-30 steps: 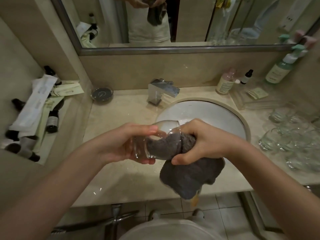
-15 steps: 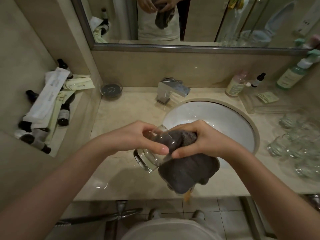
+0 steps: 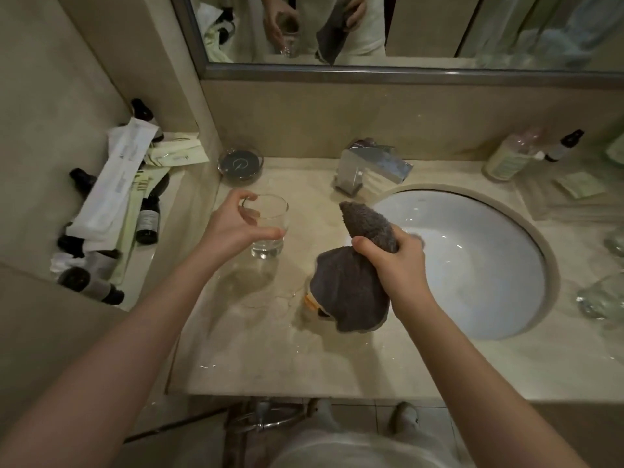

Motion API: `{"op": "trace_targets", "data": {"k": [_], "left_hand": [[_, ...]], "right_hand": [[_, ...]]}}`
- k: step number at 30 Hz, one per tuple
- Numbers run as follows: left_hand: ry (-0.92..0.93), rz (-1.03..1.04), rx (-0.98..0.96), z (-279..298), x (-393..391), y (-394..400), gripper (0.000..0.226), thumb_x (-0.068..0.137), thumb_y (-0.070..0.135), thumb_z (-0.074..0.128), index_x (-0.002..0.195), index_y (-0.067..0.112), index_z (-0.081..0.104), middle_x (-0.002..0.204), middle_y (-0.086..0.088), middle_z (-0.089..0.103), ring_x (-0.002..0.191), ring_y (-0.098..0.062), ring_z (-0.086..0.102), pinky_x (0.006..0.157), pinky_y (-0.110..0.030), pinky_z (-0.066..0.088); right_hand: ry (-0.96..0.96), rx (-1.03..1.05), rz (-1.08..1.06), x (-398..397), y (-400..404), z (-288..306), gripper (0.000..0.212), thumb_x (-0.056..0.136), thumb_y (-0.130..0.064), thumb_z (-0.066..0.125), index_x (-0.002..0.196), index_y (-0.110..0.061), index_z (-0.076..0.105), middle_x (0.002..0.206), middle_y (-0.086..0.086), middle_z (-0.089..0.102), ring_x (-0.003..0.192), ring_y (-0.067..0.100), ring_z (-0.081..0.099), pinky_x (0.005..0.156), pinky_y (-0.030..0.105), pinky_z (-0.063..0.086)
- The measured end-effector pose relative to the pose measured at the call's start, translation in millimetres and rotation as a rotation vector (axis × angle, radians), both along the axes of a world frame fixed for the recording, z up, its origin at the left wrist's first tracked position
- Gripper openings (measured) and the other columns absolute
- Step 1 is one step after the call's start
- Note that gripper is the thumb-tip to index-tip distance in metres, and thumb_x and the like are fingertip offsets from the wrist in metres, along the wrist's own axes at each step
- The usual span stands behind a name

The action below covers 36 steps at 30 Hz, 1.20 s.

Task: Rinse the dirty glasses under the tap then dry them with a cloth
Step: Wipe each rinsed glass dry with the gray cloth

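Observation:
A clear drinking glass (image 3: 268, 228) stands upright over the counter, left of the tap, with my left hand (image 3: 236, 226) gripping its rim and side. Whether its base touches the counter I cannot tell. My right hand (image 3: 396, 256) is shut on a dark grey cloth (image 3: 351, 285), which hangs bunched over the counter at the left edge of the white sink (image 3: 472, 265). The chrome tap (image 3: 371, 168) sits behind, with no water running. More clear glasses (image 3: 604, 295) stand at the far right edge.
A dark round dish (image 3: 240, 162) sits by the wall behind the glass. A side ledge on the left holds small dark bottles (image 3: 147, 221) and paper packets (image 3: 114, 184). Toiletry bottles (image 3: 510, 157) stand at the back right. A mirror (image 3: 371, 28) hangs above.
The cloth has come out of the glass. My left hand carried the glass left and turned it upright near the counter; my right hand holds the cloth apart from it.

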<state>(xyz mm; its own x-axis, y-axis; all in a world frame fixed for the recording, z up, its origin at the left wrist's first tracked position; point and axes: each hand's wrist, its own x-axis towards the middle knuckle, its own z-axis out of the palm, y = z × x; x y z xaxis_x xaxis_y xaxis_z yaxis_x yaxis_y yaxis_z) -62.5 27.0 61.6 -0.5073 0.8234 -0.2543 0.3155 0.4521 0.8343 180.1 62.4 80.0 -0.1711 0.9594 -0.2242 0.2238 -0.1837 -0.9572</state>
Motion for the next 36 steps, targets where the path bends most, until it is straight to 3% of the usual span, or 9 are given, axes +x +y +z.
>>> {"op": "trace_targets", "data": {"k": [2, 5, 9, 15, 19, 23, 26, 32, 36], "left_hand": [[0.06, 0.024, 0.0, -10, -13, 15, 0.09, 0.049, 0.04, 0.091, 0.128, 0.026, 0.051, 0.106, 0.0, 0.063, 0.101, -0.017, 0.061, 0.09, -0.033, 0.05], [0.137, 0.06, -0.037, -26, -32, 36, 0.085, 0.057, 0.033, 0.093, 0.13, 0.021, 0.05, 0.11, -0.004, 0.061, 0.104, -0.022, 0.06, 0.093, -0.036, 0.049], [0.192, 0.154, -0.078, -50, -52, 56, 0.087, 0.06, 0.032, 0.09, 0.132, 0.02, 0.044, 0.122, -0.007, 0.058, 0.108, -0.025, 0.058, 0.088, -0.034, 0.046], [0.184, 0.252, -0.116, -71, -62, 70, 0.085, 0.062, 0.028, 0.09, 0.132, 0.019, 0.042, 0.127, -0.009, 0.057, 0.113, -0.026, 0.057, 0.083, -0.03, 0.041], [0.132, 0.257, -0.138, -76, -71, 74, 0.084, 0.062, 0.024, 0.091, 0.131, 0.017, 0.044, 0.129, -0.01, 0.057, 0.115, -0.026, 0.057, 0.086, -0.028, 0.04], [0.114, 0.277, -0.119, -80, -76, 76, 0.086, 0.062, 0.022, 0.091, 0.133, 0.016, 0.043, 0.129, -0.01, 0.056, 0.115, -0.025, 0.056, 0.087, -0.027, 0.041], [0.111, 0.273, -0.117, -81, -81, 77, 0.089, 0.059, 0.019, 0.092, 0.134, 0.016, 0.043, 0.128, -0.01, 0.055, 0.115, -0.026, 0.056, 0.094, -0.034, 0.045], [0.136, 0.315, -0.106, -79, -85, 77, 0.086, 0.06, 0.018, 0.092, 0.133, 0.015, 0.046, 0.129, -0.01, 0.056, 0.117, -0.025, 0.055, 0.087, -0.027, 0.04], [0.149, 0.333, -0.085, -82, -87, 71, 0.088, 0.061, 0.02, 0.092, 0.135, 0.013, 0.046, 0.136, -0.01, 0.055, 0.124, -0.025, 0.053, 0.099, -0.031, 0.042]], "right_hand": [[0.002, -0.027, -0.01, -7, -1, -6, 0.028, 0.065, -0.035, 0.074, 0.093, -0.032, 0.071, 0.096, -0.005, 0.071, 0.094, 0.016, 0.067, 0.088, 0.048, 0.056], [0.032, -0.088, -0.045, -16, 0, -12, 0.026, 0.062, -0.036, 0.072, 0.085, -0.023, 0.071, 0.086, 0.002, 0.071, 0.088, 0.022, 0.069, 0.083, 0.052, 0.057], [0.036, -0.117, -0.043, -29, 4, -19, 0.014, 0.076, -0.022, 0.077, 0.088, -0.019, 0.07, 0.087, 0.006, 0.071, 0.088, 0.023, 0.069, 0.082, 0.052, 0.057], [0.05, -0.162, -0.064, -44, 5, -26, 0.025, 0.064, -0.029, 0.075, 0.081, -0.014, 0.069, 0.085, 0.012, 0.069, 0.087, 0.031, 0.068, 0.081, 0.053, 0.057], [0.064, -0.173, -0.065, -46, 4, -31, 0.007, 0.078, -0.014, 0.075, 0.081, -0.015, 0.069, 0.083, 0.01, 0.07, 0.088, 0.031, 0.068, 0.081, 0.054, 0.056], [0.095, -0.179, -0.079, -49, 1, -31, 0.007, 0.08, -0.01, 0.074, 0.082, -0.014, 0.069, 0.078, 0.006, 0.068, 0.089, 0.034, 0.068, 0.081, 0.055, 0.056], [0.122, -0.18, -0.064, -50, -3, -29, 0.008, 0.081, -0.009, 0.074, 0.083, -0.015, 0.069, 0.078, 0.004, 0.068, 0.089, 0.033, 0.068, 0.081, 0.054, 0.057], [0.132, -0.185, -0.033, -55, -12, -29, 0.02, 0.063, -0.029, 0.074, 0.08, -0.019, 0.07, 0.074, -0.001, 0.067, 0.079, 0.022, 0.068, 0.074, 0.043, 0.057], [0.119, -0.189, -0.046, -56, -17, -32, 0.022, 0.062, -0.029, 0.073, 0.081, -0.019, 0.07, 0.076, 0.001, 0.068, 0.081, 0.024, 0.068, 0.075, 0.045, 0.057]]}}
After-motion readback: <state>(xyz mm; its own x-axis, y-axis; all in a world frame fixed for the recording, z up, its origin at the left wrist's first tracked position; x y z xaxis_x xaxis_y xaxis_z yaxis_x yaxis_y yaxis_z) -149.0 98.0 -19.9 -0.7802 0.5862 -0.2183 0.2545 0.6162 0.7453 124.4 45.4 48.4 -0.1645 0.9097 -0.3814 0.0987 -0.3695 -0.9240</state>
